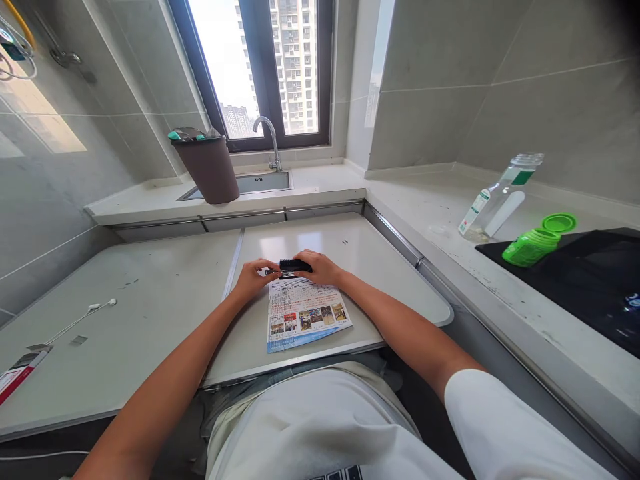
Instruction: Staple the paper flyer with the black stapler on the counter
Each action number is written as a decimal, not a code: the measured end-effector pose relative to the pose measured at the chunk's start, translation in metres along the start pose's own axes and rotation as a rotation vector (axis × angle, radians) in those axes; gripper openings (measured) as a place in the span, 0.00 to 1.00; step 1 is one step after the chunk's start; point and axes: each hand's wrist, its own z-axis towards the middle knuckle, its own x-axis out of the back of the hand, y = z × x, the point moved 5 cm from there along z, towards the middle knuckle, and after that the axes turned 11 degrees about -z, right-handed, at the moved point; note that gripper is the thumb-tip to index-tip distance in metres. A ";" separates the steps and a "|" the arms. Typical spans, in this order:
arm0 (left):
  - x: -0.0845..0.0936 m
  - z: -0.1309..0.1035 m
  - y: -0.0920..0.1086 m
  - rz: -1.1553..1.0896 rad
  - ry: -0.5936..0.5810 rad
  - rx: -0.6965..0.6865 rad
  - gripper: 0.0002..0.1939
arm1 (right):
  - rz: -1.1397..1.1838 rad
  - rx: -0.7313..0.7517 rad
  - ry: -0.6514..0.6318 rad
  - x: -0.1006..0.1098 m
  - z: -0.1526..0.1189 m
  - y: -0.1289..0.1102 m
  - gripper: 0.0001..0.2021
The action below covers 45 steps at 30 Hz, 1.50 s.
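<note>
A black stapler (295, 266) lies crosswise over the far edge of a printed leaflet (305, 310). My right hand (321, 269) is closed around the stapler's right end. At its left end, the fingers and thumb of my left hand (254, 278) pinch a thin metallic part that appears to belong to the stapler; the fingertips partly hide it. The leaflet rests on the white table (400, 293), with dense text, a row of small photos and a blue band along its near edge.
White earphones (94, 307) and a red-and-white box (23, 373) lie at left. A bin (210, 170) stands by the sink (265, 181). On the right counter are a glass bottle (500, 197), a green jar (531, 247) with its lid open, and a black panel (595, 273).
</note>
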 end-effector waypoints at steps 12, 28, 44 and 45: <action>0.006 0.000 0.006 0.029 -0.036 -0.199 0.10 | 0.185 -0.079 0.113 0.017 -0.002 0.015 0.17; -0.006 -0.008 0.010 -0.143 -0.120 -0.086 0.24 | 0.391 -0.022 0.080 0.005 0.003 -0.020 0.21; -0.008 -0.002 -0.019 0.283 -0.182 -0.044 0.23 | 0.089 -0.395 0.201 0.032 0.004 0.019 0.14; -0.010 -0.003 -0.025 0.332 -0.223 -0.006 0.26 | 0.036 -0.462 0.219 0.037 0.001 0.029 0.14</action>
